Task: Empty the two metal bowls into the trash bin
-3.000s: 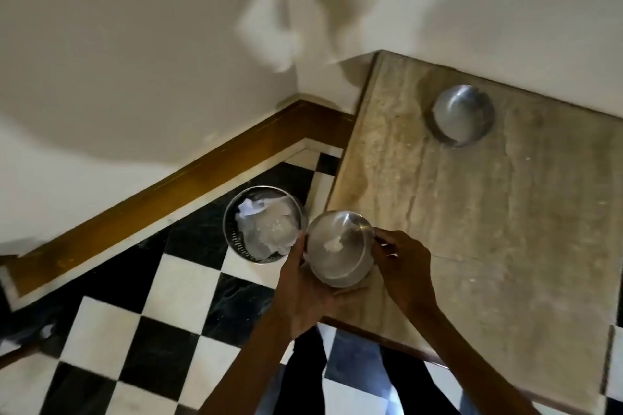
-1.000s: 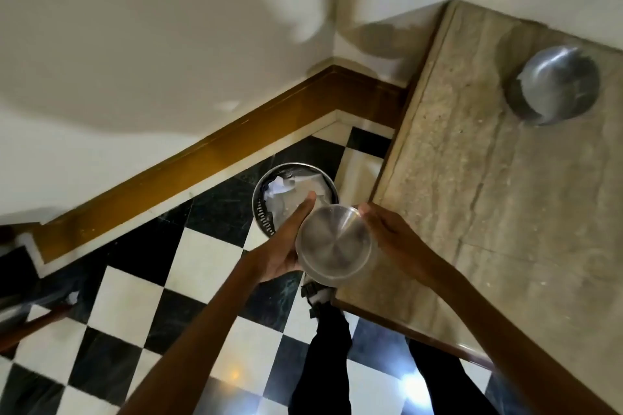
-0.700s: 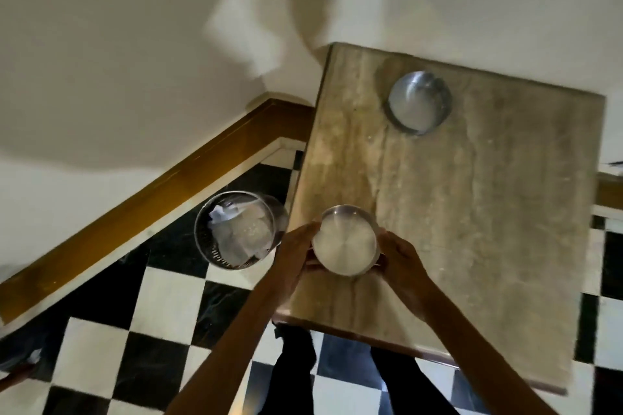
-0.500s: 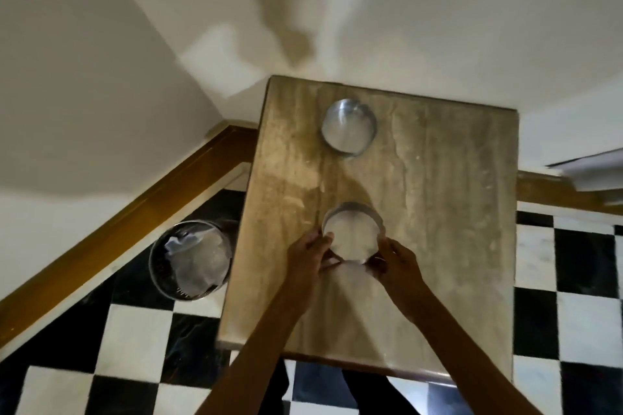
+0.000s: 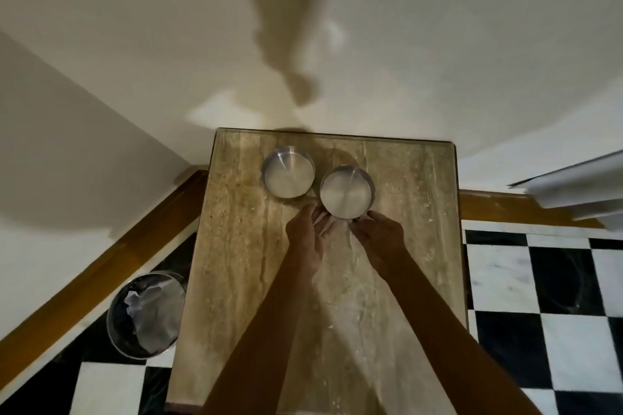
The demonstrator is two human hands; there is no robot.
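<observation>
Two metal bowls stand side by side at the far end of the marble table (image 5: 236, 280). The left bowl (image 5: 288, 175) sits alone and looks empty. The right bowl (image 5: 347, 192) also shows a bare shiny bottom and rests on the table. My left hand (image 5: 308, 232) and my right hand (image 5: 379, 234) grip its near rim from either side with the fingertips. The round metal trash bin (image 5: 145, 313) stands on the floor left of the table, with crumpled white paper inside.
The table is pushed against a cream wall (image 5: 337, 44). A wooden skirting board (image 5: 101, 266) runs behind the bin. Black and white checkered floor (image 5: 539, 296) lies to the right and left. A white ledge (image 5: 580, 185) juts in at the right.
The bowl in my hands was tipped over the bin, then carried back over the table and pushed to the far end beside the other bowl. Its white scrap is gone.
</observation>
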